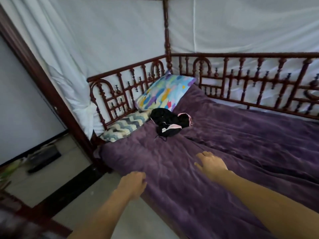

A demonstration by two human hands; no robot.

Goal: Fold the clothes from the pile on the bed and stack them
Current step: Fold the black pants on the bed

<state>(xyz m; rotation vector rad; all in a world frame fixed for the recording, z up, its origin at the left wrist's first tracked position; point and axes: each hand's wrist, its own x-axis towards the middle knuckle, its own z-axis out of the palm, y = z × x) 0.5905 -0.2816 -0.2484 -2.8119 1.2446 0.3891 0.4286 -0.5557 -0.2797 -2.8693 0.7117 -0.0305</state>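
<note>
Nearest the camera, both forearms reach out over the near edge of the bed (198,195), which carries a wrinkled purple blanket. The left hand (133,183) hangs at that near edge, fingers loosely curled, with nothing in its grip. The right hand (211,163) is further onto the bed, palm down and fingers spread just above or on the blanket (contact cannot be confirmed); it too holds nothing.

Beyond both hands, well apart from them and toward the head of the bed, lies the pile of clothes (170,122): a small crumpled heap of black fabric with pale pink trim, and a thin cord or strap trailing from its near side. Individual garments cannot be told apart. No folded stack is visible anywhere on the bed, so the work is judged not yet begun.

Behind the pile, a colourful patterned pillow (165,91) leans against the carved red wooden rail (241,80); a chevron-patterned pillow (124,126) lies to the pile's left.

Assessment: the clothes look light, limp and thin. They would be best taken by a hem or waistband edge, then lifted clear and shaken open; the trailing cord may snag.
</note>
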